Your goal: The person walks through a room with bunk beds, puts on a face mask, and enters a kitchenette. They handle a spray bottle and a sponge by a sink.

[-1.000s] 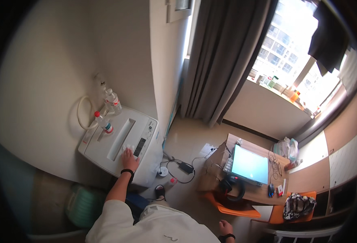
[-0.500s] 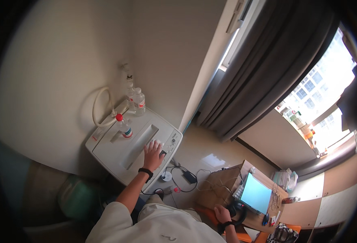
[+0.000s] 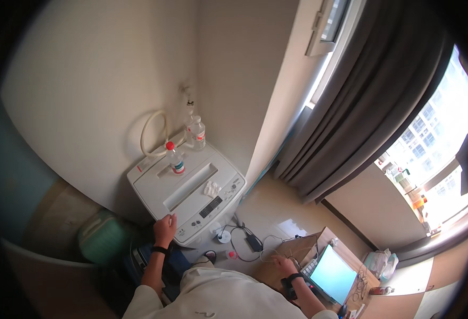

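Observation:
A crumpled white tissue (image 3: 211, 189) lies on top of the white washing machine (image 3: 191, 220), beside the dark panel and the long recessed handle. My left hand (image 3: 165, 231) is at the machine's near left edge, its fingers curled in and nothing showing in them. Whether it touches the edge is hard to tell. My right hand (image 3: 285, 266) hangs in the air left of the laptop (image 3: 332, 275), loosely closed with nothing visible in it. On the back of the machine stand a red-capped bottle (image 3: 175, 158) and clear plastic bottles (image 3: 198, 134).
A pale hose (image 3: 145, 139) loops behind the machine to the wall tap. Cables and a black adapter (image 3: 253, 243) lie on the floor, near a red-capped bottle (image 3: 231, 255). A green container (image 3: 102, 237) sits at left, a wooden desk (image 3: 324, 239) at right. Grey curtains (image 3: 345, 117) hang by the window.
My left hand has drawn back from the control panel to the near left edge, leaving the tissue in view. My right hand has come up from beside the desk. The view has shifted slightly.

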Demonstrator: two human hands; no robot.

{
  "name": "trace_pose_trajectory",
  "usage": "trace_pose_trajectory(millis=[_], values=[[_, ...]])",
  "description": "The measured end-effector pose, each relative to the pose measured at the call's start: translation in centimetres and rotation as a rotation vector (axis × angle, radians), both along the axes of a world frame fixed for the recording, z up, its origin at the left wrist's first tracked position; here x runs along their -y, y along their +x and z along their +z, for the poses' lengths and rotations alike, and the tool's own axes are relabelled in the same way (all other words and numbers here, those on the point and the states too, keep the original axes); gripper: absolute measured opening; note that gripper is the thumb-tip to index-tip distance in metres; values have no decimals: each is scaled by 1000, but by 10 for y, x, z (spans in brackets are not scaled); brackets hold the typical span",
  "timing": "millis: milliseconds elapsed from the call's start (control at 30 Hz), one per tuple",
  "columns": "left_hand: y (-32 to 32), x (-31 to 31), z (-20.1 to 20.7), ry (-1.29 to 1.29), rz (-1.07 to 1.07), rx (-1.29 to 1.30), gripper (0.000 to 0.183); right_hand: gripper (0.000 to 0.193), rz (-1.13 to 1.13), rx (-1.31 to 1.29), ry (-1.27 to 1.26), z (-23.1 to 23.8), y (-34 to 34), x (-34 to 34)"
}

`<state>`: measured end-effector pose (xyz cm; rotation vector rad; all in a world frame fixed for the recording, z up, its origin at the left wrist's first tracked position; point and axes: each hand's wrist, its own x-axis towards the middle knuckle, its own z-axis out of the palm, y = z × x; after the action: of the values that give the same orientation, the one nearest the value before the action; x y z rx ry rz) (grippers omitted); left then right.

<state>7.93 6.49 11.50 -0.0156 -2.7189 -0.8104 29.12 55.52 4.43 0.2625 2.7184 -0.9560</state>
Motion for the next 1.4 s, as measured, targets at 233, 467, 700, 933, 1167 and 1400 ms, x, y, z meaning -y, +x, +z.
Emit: trace_pose_trajectory(millis=[233,467,700,933,1167,1400], values=[[62,-29,2,-125,-231,35,31,37,82,79,-79,-31,46,4],[49,-110,22,-67,-425,209,18,43,-34,22,-222,-43,86,5],[-57,-158,-3,-259,-738,292,42,41,-370,29,-117,-20,118,41],[-132,-159,-71,-588,-693,96,70,33,-692,37,-84,29,142,108],[-159,-143,-117,-581,-748,4,69,32,-894,37,-80,37,148,176],[-142,-129,-99,-581,-690,83,72,35,-799,112,-76,32,143,181]])
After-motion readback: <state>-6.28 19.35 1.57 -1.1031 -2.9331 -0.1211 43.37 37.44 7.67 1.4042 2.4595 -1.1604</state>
